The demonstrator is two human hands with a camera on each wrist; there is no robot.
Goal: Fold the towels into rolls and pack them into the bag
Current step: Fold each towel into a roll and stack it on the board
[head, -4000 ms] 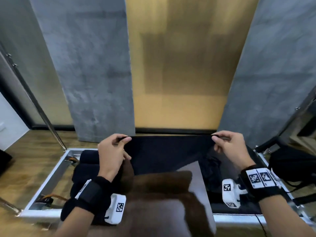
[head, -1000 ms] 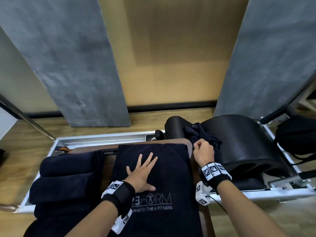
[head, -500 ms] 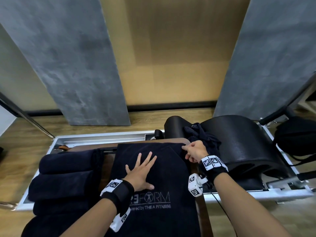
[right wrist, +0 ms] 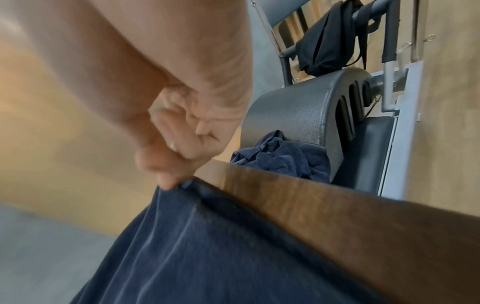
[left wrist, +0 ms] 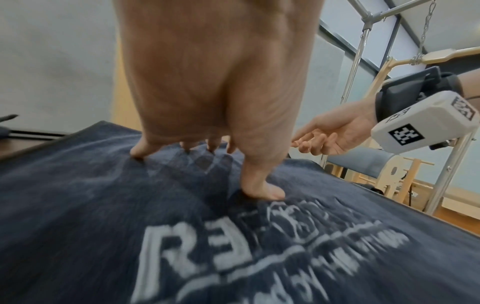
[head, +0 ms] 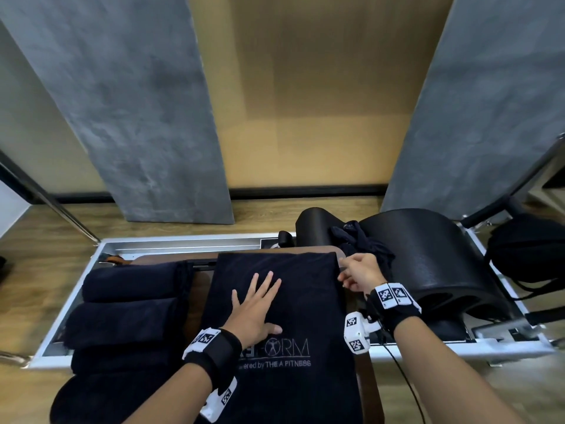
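Observation:
A navy towel (head: 305, 289) with a white printed logo lies folded lengthwise on the brown padded bench (head: 365, 371). My left hand (head: 256, 304) presses flat on its middle, fingers spread (left wrist: 207, 144). My right hand (head: 356, 272) pinches the towel's far right corner (right wrist: 182, 185) between thumb and fingertips. Rolled navy towels (head: 128, 307) are stacked at the left. A crumpled navy towel (head: 363, 243) lies behind my right hand against the black arc barrel (head: 428, 255). A black bag (head: 526, 252) hangs at the far right.
The bench sits in a silver metal frame (head: 171, 241) on a wooden floor. Grey wall panels (head: 137, 117) and a tan panel stand behind. A metal pole (head: 49, 197) slants at the left. The right wrist view shows the bench's brown edge (right wrist: 337, 216).
The towel, held up spread between both hands four seconds ago, now lies on the bench. My right hand has moved from the crumpled towel to the flat towel's far right corner.

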